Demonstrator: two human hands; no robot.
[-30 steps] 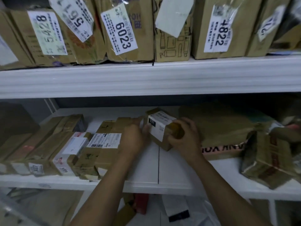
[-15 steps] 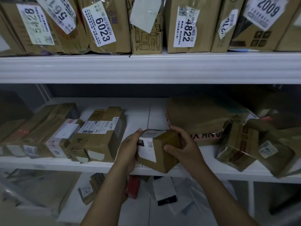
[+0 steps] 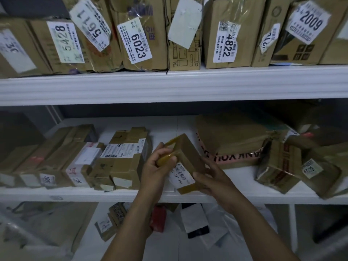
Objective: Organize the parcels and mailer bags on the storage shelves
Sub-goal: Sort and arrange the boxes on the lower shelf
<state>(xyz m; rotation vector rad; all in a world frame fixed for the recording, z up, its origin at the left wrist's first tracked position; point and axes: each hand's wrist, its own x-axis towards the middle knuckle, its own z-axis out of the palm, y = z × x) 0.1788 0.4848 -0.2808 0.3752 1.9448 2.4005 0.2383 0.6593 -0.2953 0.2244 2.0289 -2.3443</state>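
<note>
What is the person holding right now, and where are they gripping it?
A small taped cardboard box: the left hand grips its upper taped end, the right hand its lower end.

Only two limbs of the person show. The left hand (image 3: 156, 166) and the right hand (image 3: 211, 179) are bare to the fingertips, and the wrists behind them are equally plain. The left forearm (image 3: 131, 227) and the right forearm (image 3: 259, 228) are bare along the whole length in view, up to where the bottom edge of the view cuts them off; what is worn above that lies outside the view. Both forearms are slim and smooth in outline, narrowing at the wrist. Knuckles and finger joints read as soft ridges. The light is dim and the view soft, so nails and finer marks cannot be made out
</note>
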